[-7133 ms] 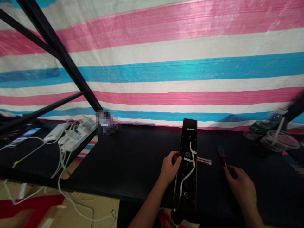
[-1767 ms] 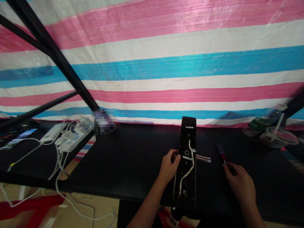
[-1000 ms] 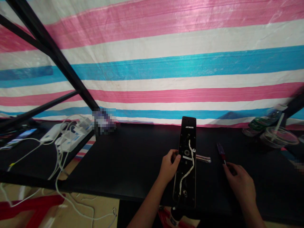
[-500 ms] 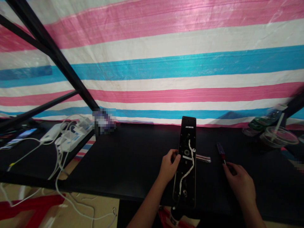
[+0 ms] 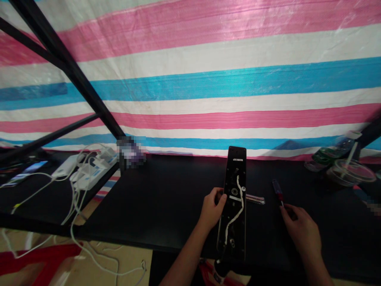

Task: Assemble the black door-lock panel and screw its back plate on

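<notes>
A long black door lock panel (image 5: pixel 235 214) stands tilted up at the table's front edge, its back toward me. A white-wrapped cable (image 5: pixel 236 216) runs down it, and a metallic door handle (image 5: pixel 255 199) sticks out on its right. My left hand (image 5: pixel 213 207) grips the panel's left edge, thumb on the back face, other fingers mostly hidden behind. To the right, my right hand (image 5: pixel 302 228) pinches the metal shaft of a screwdriver (image 5: pixel 277 189) between thumb and fingers. The screwdriver's purple and red handle points away from me; its tip is hidden in the hand.
A green-labelled plastic bottle (image 5: pixel 326 155) lies at the back right beside a lidded drink cup (image 5: pixel 345 174) with a straw. On the left are a white power strip (image 5: pixel 89 176), tangled cables and a phone (image 5: pixel 26 173). A black metal frame (image 5: pixel 80 87) and striped tarp (image 5: pixel 208 87) stand behind.
</notes>
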Demonstrator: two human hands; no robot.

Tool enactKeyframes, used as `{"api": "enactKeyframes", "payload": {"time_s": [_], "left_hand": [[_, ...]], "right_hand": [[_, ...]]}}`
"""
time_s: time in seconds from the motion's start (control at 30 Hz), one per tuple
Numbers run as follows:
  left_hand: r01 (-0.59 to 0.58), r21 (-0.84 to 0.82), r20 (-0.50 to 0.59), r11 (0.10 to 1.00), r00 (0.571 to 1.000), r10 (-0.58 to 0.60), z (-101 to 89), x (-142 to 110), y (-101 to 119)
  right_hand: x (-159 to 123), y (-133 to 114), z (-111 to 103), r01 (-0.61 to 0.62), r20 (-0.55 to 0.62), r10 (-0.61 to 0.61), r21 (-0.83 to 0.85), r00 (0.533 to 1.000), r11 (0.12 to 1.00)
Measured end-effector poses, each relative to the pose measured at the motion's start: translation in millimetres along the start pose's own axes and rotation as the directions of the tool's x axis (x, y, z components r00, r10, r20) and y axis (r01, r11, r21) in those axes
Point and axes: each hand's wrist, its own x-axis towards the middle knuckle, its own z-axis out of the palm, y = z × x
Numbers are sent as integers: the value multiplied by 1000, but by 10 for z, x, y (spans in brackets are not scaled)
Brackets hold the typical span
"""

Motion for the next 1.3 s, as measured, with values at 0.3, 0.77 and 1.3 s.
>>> {"api": "enactKeyframes", "payload": {"time_s": [0.3, 0.77, 1.3], "left_hand": [[-2, 9, 4, 1000, 1000, 2, -16, -4, 39], [2, 35, 3, 999, 1000, -2, -13, -6, 19], [-12, -8, 25, 1000, 1000, 12, -7, -11, -13]], "right_hand": [[3, -20, -21, -15, 5, 15, -14, 1000, 1000], [2, 20, 16, -115, 82, 120, -66, 989, 991], [20, 72, -20, -315, -22, 319, 116, 947, 942]]}}
